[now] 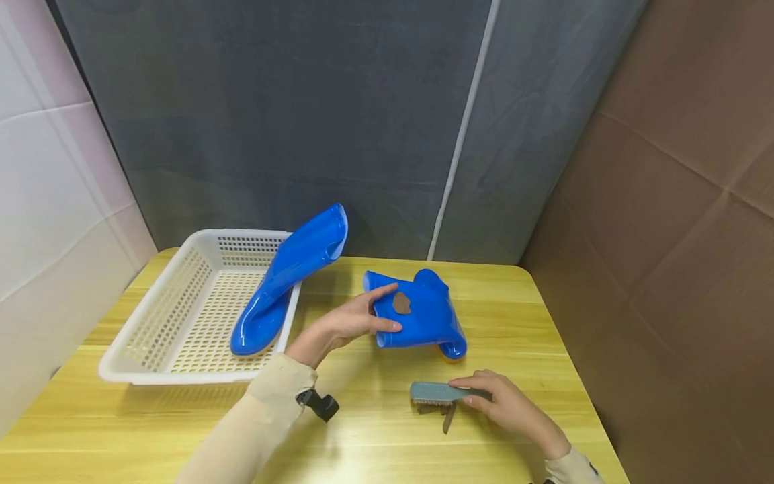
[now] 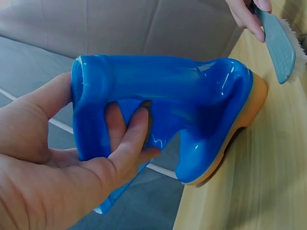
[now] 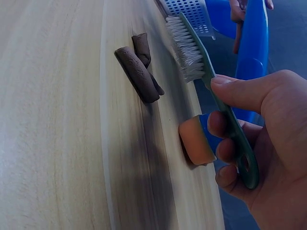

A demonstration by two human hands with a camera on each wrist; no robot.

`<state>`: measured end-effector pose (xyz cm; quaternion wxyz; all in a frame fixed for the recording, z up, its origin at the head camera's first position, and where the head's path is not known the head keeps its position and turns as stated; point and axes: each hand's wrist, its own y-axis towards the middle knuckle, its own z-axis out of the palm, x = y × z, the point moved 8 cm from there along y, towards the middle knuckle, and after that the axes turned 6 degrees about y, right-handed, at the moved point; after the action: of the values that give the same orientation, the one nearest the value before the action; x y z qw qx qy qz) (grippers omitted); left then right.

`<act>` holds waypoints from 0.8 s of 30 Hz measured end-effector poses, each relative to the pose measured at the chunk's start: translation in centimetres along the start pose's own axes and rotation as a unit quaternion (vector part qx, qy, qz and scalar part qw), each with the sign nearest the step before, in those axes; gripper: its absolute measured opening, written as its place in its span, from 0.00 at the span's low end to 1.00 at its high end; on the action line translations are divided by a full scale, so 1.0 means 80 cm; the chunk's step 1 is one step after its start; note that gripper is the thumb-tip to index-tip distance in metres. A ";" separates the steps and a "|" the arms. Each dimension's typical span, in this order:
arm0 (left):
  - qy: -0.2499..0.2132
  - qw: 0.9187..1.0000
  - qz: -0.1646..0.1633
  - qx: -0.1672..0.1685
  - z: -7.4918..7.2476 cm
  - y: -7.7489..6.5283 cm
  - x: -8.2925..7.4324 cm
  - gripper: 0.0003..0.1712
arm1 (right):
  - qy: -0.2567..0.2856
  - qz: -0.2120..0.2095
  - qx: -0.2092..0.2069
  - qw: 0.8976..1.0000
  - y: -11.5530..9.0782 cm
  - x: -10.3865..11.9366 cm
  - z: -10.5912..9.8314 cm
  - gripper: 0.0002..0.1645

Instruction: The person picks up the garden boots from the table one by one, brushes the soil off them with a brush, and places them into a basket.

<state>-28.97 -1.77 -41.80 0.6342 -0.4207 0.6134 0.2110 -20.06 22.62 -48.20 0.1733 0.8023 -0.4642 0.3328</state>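
Blue boot (image 1: 431, 314) — in the left hand (image 1: 353, 318)

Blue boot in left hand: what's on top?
The head view shows a brown patch on the blue boot, beside the left hand. What lies under that hand's fingers is covered, and that view hides the boot's downward side.

White, hole-gridded on the basket (image 1: 181, 378); blue on the boot (image 1: 302, 249) inside; brown-patched blue on the second boot (image 1: 431, 312), right of the basket; grey-green, white-bristled on the brush (image 1: 431, 391), also right.
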 end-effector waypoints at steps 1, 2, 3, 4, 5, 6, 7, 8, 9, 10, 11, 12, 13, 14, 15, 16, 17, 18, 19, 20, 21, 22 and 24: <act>-0.005 1.000 0.000 0.001 0.001 0.001 0.000 0.50 | 0.001 0.000 0.001 1.000 0.000 0.000 0.000 0.21; -0.012 1.000 -0.002 0.000 0.001 0.001 0.001 0.50 | 0.001 0.000 0.001 1.000 -0.001 0.000 0.001 0.22; -0.019 1.000 -0.003 -0.001 0.001 0.002 0.002 0.50 | 0.001 -0.001 0.002 1.000 -0.001 -0.001 0.001 0.22; -0.024 1.000 0.000 -0.002 0.002 0.002 0.003 0.50 | 0.001 -0.001 0.002 1.000 -0.001 -0.001 0.001 0.22; -0.030 1.000 0.003 -0.001 0.003 0.003 0.003 0.50 | 0.001 -0.001 0.003 1.000 -0.001 -0.001 0.001 0.22; -0.034 0.999 0.008 -0.001 0.004 0.003 0.004 0.50 | 0.002 -0.001 0.003 1.000 -0.002 -0.002 0.001 0.22; -0.037 0.999 0.011 -0.003 0.006 0.002 0.004 0.50 | 0.002 -0.001 0.002 1.000 -0.002 -0.002 0.001 0.22; -0.041 0.999 0.014 -0.005 0.007 0.002 0.006 0.51 | 0.003 -0.002 0.002 1.000 -0.002 -0.003 0.001 0.22; -0.040 0.999 0.020 -0.006 0.008 0.001 0.006 0.51 | 0.003 -0.001 0.001 1.000 -0.002 -0.004 0.001 0.22; -0.038 0.999 0.028 -0.008 0.010 0.000 0.007 0.52 | 0.002 -0.002 -0.001 1.000 -0.003 -0.004 0.000 0.22; -0.035 0.999 0.034 -0.008 0.012 0.000 0.008 0.52 | 0.002 -0.002 -0.004 1.000 -0.003 -0.005 0.000 0.22; -0.031 0.999 0.042 -0.008 0.014 -0.001 0.008 0.53 | 0.000 -0.001 -0.006 1.000 -0.003 -0.006 -0.001 0.22; -0.027 0.998 0.048 -0.008 0.016 -0.002 0.009 0.54 | 0.000 -0.001 -0.009 1.000 -0.004 -0.007 -0.003 0.21; -0.021 0.998 0.056 -0.008 0.019 -0.002 0.009 0.55 | 0.000 -0.003 -0.011 1.000 -0.004 -0.008 -0.004 0.21; -0.013 0.998 0.064 -0.007 0.021 -0.003 0.010 0.55 | 0.003 -0.004 -0.012 1.000 -0.005 -0.009 -0.005 0.21; -0.005 0.997 0.071 -0.007 0.023 -0.003 0.010 0.56 | 0.006 -0.007 -0.013 1.000 -0.005 -0.009 -0.007 0.21; 0.003 0.997 0.076 -0.007 0.026 -0.003 0.011 0.56 | 0.013 -0.009 -0.014 1.000 -0.006 -0.009 -0.008 0.21; 0.011 0.996 0.083 -0.008 0.028 -0.004 0.011 0.57 | 0.019 -0.013 -0.014 1.000 -0.006 -0.008 -0.010 0.21; 0.020 0.996 0.088 -0.010 0.030 -0.004 0.013 0.58 | 0.026 -0.017 -0.014 0.999 -0.006 -0.007 -0.011 0.21; 0.029 0.995 0.094 -0.011 0.032 -0.005 0.013 0.58 | 0.032 -0.024 -0.015 0.999 -0.006 -0.005 -0.013 0.21; 0.037 0.994 0.101 -0.012 0.034 -0.006 0.014 0.58 | 0.036 -0.027 -0.016 0.999 -0.007 -0.004 -0.015 0.20; 0.045 0.993 0.106 -0.015 0.035 -0.007 0.015 0.58 | 0.038 -0.032 -0.018 0.999 -0.007 -0.002 -0.017 0.20; 0.061 0.991 0.115 -0.020 0.038 -0.009 0.017 0.58 | 0.040 -0.038 -0.021 0.998 -0.008 0.001 -0.021 0.20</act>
<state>-26.37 -0.14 -43.26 0.5587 -0.3720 0.6909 0.2686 -20.11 23.86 -46.90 0.2214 0.8016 -0.4329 0.3479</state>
